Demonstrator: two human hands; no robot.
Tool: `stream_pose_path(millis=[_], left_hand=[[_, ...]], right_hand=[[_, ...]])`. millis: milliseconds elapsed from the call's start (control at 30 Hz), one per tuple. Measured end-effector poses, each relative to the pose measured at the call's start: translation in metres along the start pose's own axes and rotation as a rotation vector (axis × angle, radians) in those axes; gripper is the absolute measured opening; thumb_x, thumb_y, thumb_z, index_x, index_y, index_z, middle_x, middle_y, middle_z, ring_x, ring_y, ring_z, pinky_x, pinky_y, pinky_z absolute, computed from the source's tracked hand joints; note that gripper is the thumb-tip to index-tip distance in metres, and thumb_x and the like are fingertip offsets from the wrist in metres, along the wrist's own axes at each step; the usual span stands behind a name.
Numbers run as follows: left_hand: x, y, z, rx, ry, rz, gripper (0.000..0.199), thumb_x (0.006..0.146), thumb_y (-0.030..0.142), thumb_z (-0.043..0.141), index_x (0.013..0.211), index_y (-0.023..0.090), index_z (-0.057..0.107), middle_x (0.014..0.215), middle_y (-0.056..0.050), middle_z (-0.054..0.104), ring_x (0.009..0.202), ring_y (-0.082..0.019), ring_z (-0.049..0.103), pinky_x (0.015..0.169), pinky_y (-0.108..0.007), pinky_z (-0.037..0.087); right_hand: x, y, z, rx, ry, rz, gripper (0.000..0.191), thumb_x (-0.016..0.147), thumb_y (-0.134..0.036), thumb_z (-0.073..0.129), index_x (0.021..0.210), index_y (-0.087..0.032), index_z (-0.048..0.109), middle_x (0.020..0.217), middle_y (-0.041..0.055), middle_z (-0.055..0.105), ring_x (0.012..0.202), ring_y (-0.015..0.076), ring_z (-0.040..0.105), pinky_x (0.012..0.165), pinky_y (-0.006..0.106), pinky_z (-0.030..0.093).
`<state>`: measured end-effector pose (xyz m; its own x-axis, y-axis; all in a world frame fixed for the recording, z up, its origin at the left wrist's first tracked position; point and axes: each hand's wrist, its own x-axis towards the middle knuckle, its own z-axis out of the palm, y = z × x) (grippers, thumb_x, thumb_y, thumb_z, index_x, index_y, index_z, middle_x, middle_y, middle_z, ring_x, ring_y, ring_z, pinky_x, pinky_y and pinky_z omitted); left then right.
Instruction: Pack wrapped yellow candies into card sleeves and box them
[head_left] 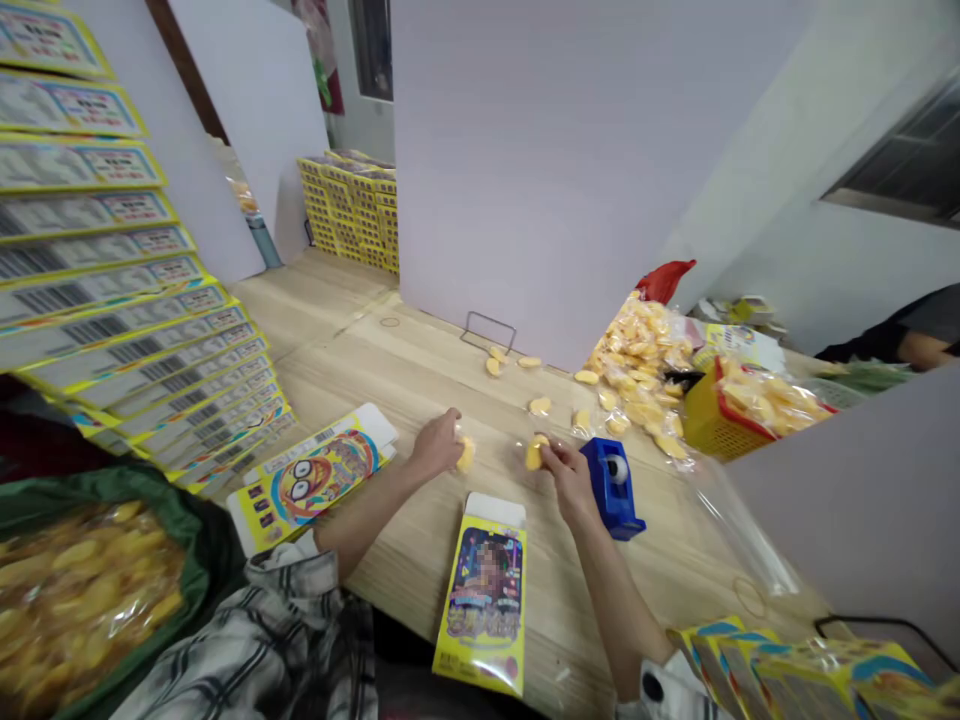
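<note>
Two yellow pieces were in the hands, over the bench. The left hand was nearly closed, and it pinched the first piece, which stood out from the fingers toward the other hand. The right hand was curled in the same way and held the second piece at its inner side, between the thumb and the fingers. The two pieces faced each other across a small gap; they were short and rounded, and I could not tell their long axis exactly. Below this gap a flat printed box lay on the bench, with its long side pointing away from the person and its white flap at the far end. The right arm was nearer to this box than the left arm. A blue tape dispenser stood just beside the right hand, on its outer side. A second box lay to the left of the left hand. Farther ahead, some loose pieces lay on the bench, and a clear bag of pieces lay to the right of them.
</note>
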<state>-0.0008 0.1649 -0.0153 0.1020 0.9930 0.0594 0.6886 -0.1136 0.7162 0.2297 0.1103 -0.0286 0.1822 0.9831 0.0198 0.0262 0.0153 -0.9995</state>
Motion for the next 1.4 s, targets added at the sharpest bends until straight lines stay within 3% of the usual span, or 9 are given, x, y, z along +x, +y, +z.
stream_pose_path(millis=[200, 433, 533, 667, 933, 1067, 1200, 1333, 1400], left_hand=[[-0.010, 0.010, 0.001, 0.278, -0.069, 0.065, 0.050, 0.059, 0.025, 0.075, 0.104, 0.017, 0.056, 0.108, -0.014, 0.059, 0.110, -0.033, 0.048, 0.093, -0.040, 0.037], [-0.002, -0.014, 0.004, 0.075, -0.045, -0.042, 0.016, 0.064, 0.019, 0.068, 0.075, 0.018, 0.056, 0.070, 0.000, 0.058, 0.072, -0.017, 0.057, 0.066, -0.025, 0.041], [-0.010, -0.006, 0.010, -0.051, 0.056, -0.034, 0.013, 0.077, 0.030, 0.056, 0.081, 0.017, 0.053, 0.072, 0.001, 0.056, 0.065, -0.013, 0.055, 0.060, -0.022, 0.041], [-0.038, 0.009, 0.025, -0.324, 0.053, 0.090, 0.014, 0.072, 0.029, 0.059, 0.075, 0.018, 0.051, 0.065, 0.004, 0.051, 0.059, -0.010, 0.050, 0.055, -0.020, 0.039], [-0.058, 0.015, 0.024, -0.133, -0.434, 0.144, 0.003, 0.058, 0.013, 0.063, 0.059, 0.016, 0.063, 0.051, 0.004, 0.054, 0.053, -0.012, 0.047, 0.052, -0.022, 0.031], [-0.063, 0.020, 0.015, -0.081, -0.442, 0.160, 0.012, 0.059, 0.011, 0.055, 0.062, 0.016, 0.066, 0.052, 0.001, 0.057, 0.054, -0.013, 0.047, 0.053, -0.023, 0.031], [-0.075, 0.014, 0.010, 0.019, -0.482, 0.209, 0.019, 0.061, 0.013, 0.049, 0.068, 0.017, 0.067, 0.057, 0.000, 0.061, 0.055, -0.014, 0.049, 0.053, -0.022, 0.032], [-0.083, 0.008, 0.010, 0.193, -0.639, 0.263, 0.022, 0.068, 0.016, 0.046, 0.069, 0.016, 0.067, 0.069, -0.004, 0.069, 0.065, -0.018, 0.058, 0.059, -0.024, 0.038], [-0.087, 0.010, 0.009, 0.264, -0.656, 0.274, 0.025, 0.069, 0.014, 0.045, 0.079, 0.017, 0.068, 0.080, -0.006, 0.072, 0.075, -0.020, 0.062, 0.065, -0.026, 0.041]], right_hand=[[-0.019, -0.009, 0.005, 0.270, 0.076, 0.086, 0.037, 0.062, -0.042, 0.076, 0.091, -0.021, 0.069, 0.086, 0.0034, 0.069, 0.077, 0.0205, 0.061, 0.068, 0.033, 0.049], [-0.039, 0.007, 0.009, 0.336, 0.083, 0.104, 0.037, 0.061, -0.040, 0.078, 0.091, -0.020, 0.069, 0.091, 0.0055, 0.069, 0.082, 0.0221, 0.062, 0.073, 0.035, 0.050], [-0.046, 0.011, 0.007, 0.390, 0.166, 0.040, 0.034, 0.066, -0.039, 0.075, 0.095, -0.023, 0.067, 0.097, 0.0046, 0.068, 0.086, 0.0213, 0.062, 0.076, 0.036, 0.050], [-0.058, 0.013, 0.008, 0.397, 0.135, 0.019, 0.029, 0.069, -0.039, 0.072, 0.094, -0.026, 0.066, 0.093, 0.0036, 0.068, 0.085, 0.0203, 0.062, 0.078, 0.037, 0.049], [-0.071, 0.031, 0.018, -0.099, -0.160, 0.024, 0.014, 0.068, -0.026, 0.060, 0.079, -0.020, 0.067, 0.080, 0.0032, 0.064, 0.073, 0.0197, 0.055, 0.068, 0.030, 0.043], [-0.084, 0.019, 0.020, -0.364, -0.229, -0.062, 0.027, 0.071, -0.016, 0.052, 0.096, -0.021, 0.061, 0.075, 0.0007, 0.060, 0.068, 0.0183, 0.053, 0.064, 0.028, 0.040], [-0.100, 0.004, 0.021, -0.647, -0.378, -0.232, 0.012, 0.081, -0.018, 0.050, 0.074, -0.021, 0.060, 0.077, 0.0028, 0.062, 0.079, 0.0197, 0.054, 0.072, 0.030, 0.037], [-0.075, -0.004, 0.020, -0.776, -0.489, -0.230, 0.039, 0.090, -0.036, 0.049, 0.058, -0.018, 0.059, 0.071, 0.0037, 0.062, 0.076, 0.0191, 0.056, 0.072, 0.030, 0.039], [-0.042, -0.007, 0.023, -0.824, -0.373, -0.204, 0.030, 0.090, -0.039, 0.050, 0.079, -0.018, 0.069, 0.090, 0.0084, 0.066, 0.089, 0.0227, 0.058, 0.079, 0.033, 0.042]])
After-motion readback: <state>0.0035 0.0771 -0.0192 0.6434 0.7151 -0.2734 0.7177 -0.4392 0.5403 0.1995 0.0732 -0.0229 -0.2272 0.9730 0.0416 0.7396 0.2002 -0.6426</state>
